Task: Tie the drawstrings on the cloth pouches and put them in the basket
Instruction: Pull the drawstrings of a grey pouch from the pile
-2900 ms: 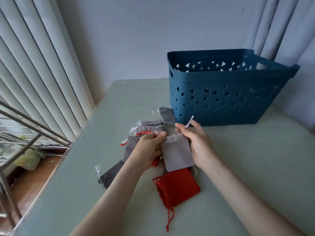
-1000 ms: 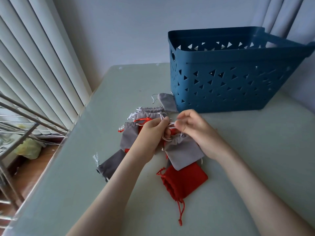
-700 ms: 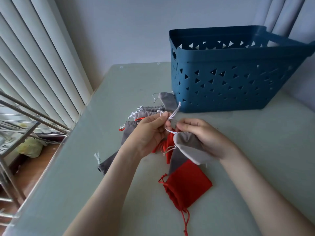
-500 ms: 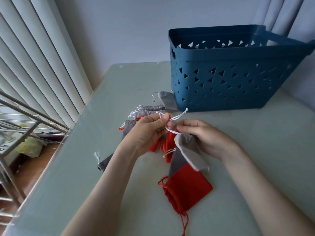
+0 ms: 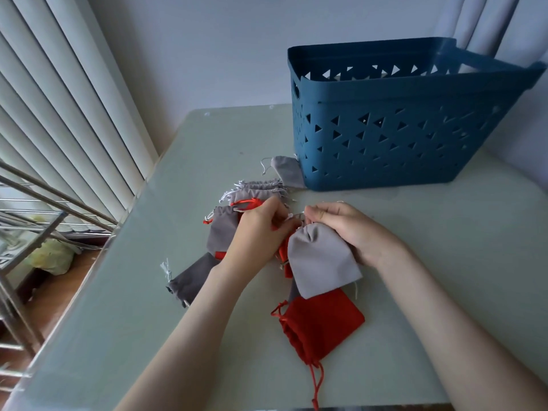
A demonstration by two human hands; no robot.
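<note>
Both hands are right in the middle of my view, over the table (image 5: 444,262). The left hand (image 5: 261,229) has its fingers curled in, pinching one end of the drawstring (image 5: 296,216), and the right hand (image 5: 347,229) pinches the other end, fingertips almost meeting across that short white cord. Below them is the light grey pouch (image 5: 321,262), neck gathered tight just under the right thumb, body slanting down toward me. Its bottom edge lies over the top of the red pouch (image 5: 323,321), which sits flat on the table with its red cord trailing to the near edge.

Behind the left hand I've got a heap of pouches (image 5: 255,191), grey with white cords and some red showing through. A dark grey pouch (image 5: 192,280) lies off to the left of the forearm, and one more grey pouch (image 5: 287,172) rests against the front corner of the basket (image 5: 400,137). The blue basket stands at the far right of the table, well apart from the hands; I cannot tell what is in it from here. Blinds (image 5: 59,114) on the left.
</note>
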